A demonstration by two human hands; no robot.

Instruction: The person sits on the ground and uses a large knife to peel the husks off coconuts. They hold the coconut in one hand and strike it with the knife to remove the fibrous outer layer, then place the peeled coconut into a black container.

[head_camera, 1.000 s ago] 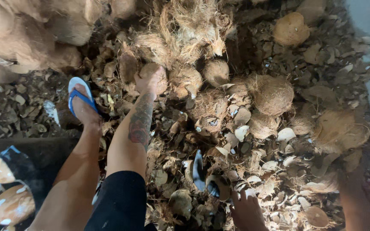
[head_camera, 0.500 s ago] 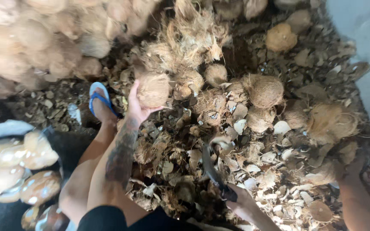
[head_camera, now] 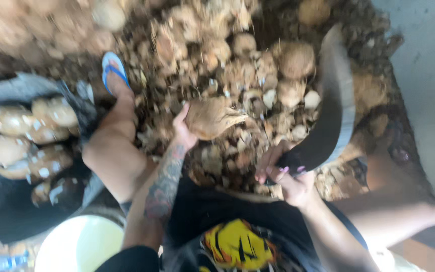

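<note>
My left hand grips a brown, fibrous coconut and holds it up over the ground in front of my lap. My right hand is closed on the handle of a large curved dark blade, which rises up and to the right of the coconut. The blade and coconut are apart. My tattooed left forearm runs up from the bottom of the view.
A heap of coconuts and husk scraps covers the ground ahead. My left foot wears a blue sandal. Peeled coconuts lie in a dark tub at left. A white bucket stands at bottom left. A grey wall is at right.
My left hand has lifted a coconut from the heap and drawn it toward my lap. My right hand has raised the blade from low down to upright beside it.
</note>
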